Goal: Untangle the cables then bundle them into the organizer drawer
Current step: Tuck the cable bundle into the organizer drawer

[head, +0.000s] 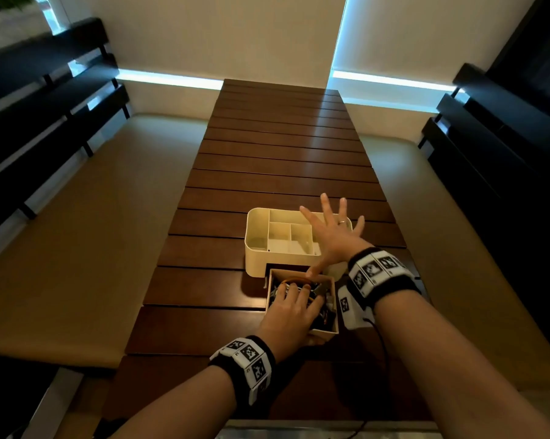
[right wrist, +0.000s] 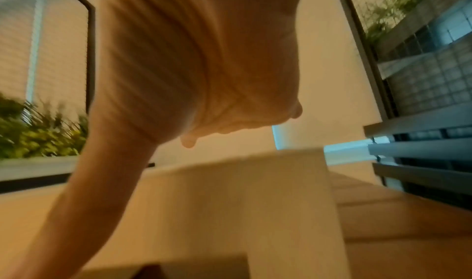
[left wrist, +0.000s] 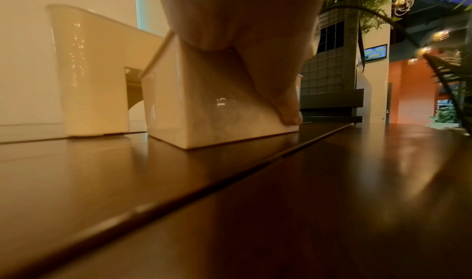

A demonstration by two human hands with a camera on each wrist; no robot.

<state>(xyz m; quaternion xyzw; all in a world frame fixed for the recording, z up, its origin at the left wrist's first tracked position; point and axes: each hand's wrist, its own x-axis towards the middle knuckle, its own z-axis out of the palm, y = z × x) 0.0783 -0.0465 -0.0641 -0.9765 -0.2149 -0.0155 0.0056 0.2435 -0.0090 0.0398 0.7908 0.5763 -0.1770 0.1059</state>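
A slatted dark wooden surface point(head: 283, 160) carries a cream organizer point(head: 261, 248) with empty top compartments. Its drawer point(head: 326, 332) stands pulled out toward the person, touching the organizer's front, and holds the cables point(head: 294, 282), a dark and orange tangle. The right hand point(head: 334, 232) hovers over the organizer, fingers spread, its grip open and empty. The left hand point(head: 291, 312) rests on the cables inside the drawer, fingers curled; whether they pinch a cable cannot be told.

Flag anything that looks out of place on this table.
The drawer is pulled fully out of the organizer, sitting askew on the table. Cables heap inside under the left hand. No spills or damage show.
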